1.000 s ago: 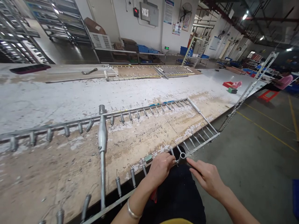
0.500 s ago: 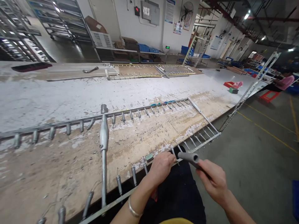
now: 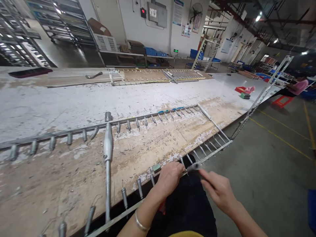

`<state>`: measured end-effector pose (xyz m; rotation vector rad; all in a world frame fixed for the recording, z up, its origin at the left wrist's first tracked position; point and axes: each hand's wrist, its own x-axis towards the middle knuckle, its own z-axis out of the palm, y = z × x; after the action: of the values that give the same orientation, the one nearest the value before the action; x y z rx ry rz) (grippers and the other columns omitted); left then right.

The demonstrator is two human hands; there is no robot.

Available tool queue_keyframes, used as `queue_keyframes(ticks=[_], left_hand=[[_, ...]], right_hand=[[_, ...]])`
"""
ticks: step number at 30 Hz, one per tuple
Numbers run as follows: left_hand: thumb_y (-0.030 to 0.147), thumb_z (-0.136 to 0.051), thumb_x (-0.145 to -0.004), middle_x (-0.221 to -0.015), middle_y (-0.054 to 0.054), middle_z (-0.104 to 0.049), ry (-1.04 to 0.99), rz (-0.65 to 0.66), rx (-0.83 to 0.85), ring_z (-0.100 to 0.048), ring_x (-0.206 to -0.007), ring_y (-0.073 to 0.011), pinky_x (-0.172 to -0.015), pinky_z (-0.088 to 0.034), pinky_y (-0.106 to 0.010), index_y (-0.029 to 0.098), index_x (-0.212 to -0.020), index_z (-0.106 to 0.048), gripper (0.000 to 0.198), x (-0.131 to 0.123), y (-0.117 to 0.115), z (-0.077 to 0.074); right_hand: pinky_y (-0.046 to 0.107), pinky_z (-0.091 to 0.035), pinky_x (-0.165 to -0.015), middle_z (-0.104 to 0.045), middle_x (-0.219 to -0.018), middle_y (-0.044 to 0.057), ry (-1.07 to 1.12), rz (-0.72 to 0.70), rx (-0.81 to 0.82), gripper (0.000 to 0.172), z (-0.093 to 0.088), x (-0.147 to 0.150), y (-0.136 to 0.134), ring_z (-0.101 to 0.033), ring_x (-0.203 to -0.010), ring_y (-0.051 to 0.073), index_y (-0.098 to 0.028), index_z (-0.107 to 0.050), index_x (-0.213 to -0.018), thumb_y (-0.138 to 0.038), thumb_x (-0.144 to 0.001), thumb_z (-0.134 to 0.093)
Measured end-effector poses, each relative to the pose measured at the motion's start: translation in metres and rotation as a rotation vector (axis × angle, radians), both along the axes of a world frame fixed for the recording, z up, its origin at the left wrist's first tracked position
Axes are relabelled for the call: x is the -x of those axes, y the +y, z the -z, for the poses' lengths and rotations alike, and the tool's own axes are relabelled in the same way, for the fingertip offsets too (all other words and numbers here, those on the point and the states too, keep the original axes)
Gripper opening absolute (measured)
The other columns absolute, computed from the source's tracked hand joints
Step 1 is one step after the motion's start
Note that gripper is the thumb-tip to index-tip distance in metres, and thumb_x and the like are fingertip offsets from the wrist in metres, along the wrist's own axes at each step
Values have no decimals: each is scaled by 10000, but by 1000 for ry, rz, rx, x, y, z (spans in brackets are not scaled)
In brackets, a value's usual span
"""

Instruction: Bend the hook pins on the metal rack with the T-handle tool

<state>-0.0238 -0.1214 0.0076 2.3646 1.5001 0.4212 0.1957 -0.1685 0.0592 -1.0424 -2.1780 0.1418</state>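
My left hand point(image 3: 170, 177) is closed in a pinch at the near rail of a long metal frame point(image 3: 118, 216); what its fingertips hold is hidden. In my right hand point(image 3: 219, 191) is a hammer with a grey, tube-like head point(image 3: 194, 166), blurred, right beside my left fingertips at the rail. Slim grey metal pieces with thin wire hooks, such as this hooked piece point(image 3: 124, 197), line the near rail. Similar pieces hang along the far rail point(image 3: 145, 116). A thick grey crossbar point(image 3: 108, 148) joins both rails.
The frame lies on a worn worktable point(image 3: 74, 98) and overhangs its near edge. A green block point(image 3: 156, 168) sits near my left hand. Farther off are a wrench point(image 3: 94, 75), a brush point(image 3: 31, 72), a red tray point(image 3: 240, 90) and an upright metal rack point(image 3: 266, 89). A person in pink sits far right.
My right hand has brought the hammer left and slightly down, closer to my left fingertips. My left hand keeps its place at the rail. The whole view has shifted slightly.
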Motion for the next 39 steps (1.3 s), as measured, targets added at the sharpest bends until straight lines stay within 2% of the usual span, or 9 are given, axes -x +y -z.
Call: queue_keyframes(ticks=[3, 8, 12, 14, 18, 24, 28, 34, 39], left_hand=[[213, -424, -933, -721, -30, -621, -6, -1, 11, -562, -692, -150, -600, -332, -235, 188, -769, -621, 258, 0, 1, -1], [240, -400, -950, -726, -35, -627, 1, -9, -2, -566, -695, -153, -602, -337, -236, 193, -784, -637, 293, 0, 1, -2], [199, -423, -924, -703, -25, -614, 11, 2, -11, -551, -678, -150, -590, -325, -235, 196, -765, -628, 259, 1, 1, -4], [192, -428, -917, -697, -25, -609, 13, 0, -20, -546, -671, -149, -586, -322, -235, 194, -755, -621, 253, 1, 0, -4], [211, -411, -936, -713, -33, -619, 2, 5, -30, -556, -688, -151, -597, -333, -233, 193, -773, -630, 273, 1, 0, -5], [207, -433, -931, -725, -28, -636, 20, 2, 1, -563, -690, -154, -599, -327, -233, 193, -779, -626, 246, 1, -1, -5], [216, -412, -946, -747, -33, -648, 47, -5, 12, -578, -718, -159, -611, -330, -232, 195, -800, -635, 267, 0, 0, -7], [204, -457, -926, -750, -28, -654, 50, 18, 29, -579, -713, -153, -601, -316, -232, 191, -785, -628, 221, 0, 0, -8], [193, -436, -930, -744, -33, -656, 54, -1, -11, -576, -713, -158, -594, -298, -240, 193, -793, -634, 241, 0, -1, -6]], right_hand=[[238, -472, -532, -635, -712, 13, -111, -43, 98, 353, -4, 0, -1, -603, -578, 142, -226, -574, -1285, -174, -944, -501], [277, -522, -605, -675, -817, 39, 210, 59, -135, 480, -2, -2, -4, -655, -690, 181, -268, -518, -1338, -85, -894, -546], [242, -503, -524, -661, -736, 26, -16, 18, 91, 391, 2, 0, 0, -641, -608, 163, -237, -559, -1307, -145, -929, -517], [240, -509, -539, -672, -764, 28, -17, 18, 132, 377, 0, 1, 0, -646, -623, 159, -240, -566, -1300, -157, -936, -511], [250, -526, -588, -681, -810, 25, 215, 48, -78, 448, -1, -1, -1, -658, -665, 164, -281, -538, -1322, -104, -910, -528], [231, -484, -516, -630, -698, 10, -19, 27, 112, 386, 4, -4, -2, -613, -577, 145, -231, -552, -1318, -163, -942, -502], [242, -488, -566, -650, -756, 15, 169, 14, -53, 425, -3, -2, -4, -620, -616, 145, -259, -534, -1317, -108, -920, -510], [228, -446, -518, -611, -695, 3, -156, -31, 138, 340, -10, -3, -3, -585, -562, 133, -225, -574, -1285, -196, -959, -483], [236, -481, -584, -651, -787, 19, 155, 10, -39, 431, -6, -5, -1, -625, -655, 149, -259, -510, -1340, -111, -935, -495]])
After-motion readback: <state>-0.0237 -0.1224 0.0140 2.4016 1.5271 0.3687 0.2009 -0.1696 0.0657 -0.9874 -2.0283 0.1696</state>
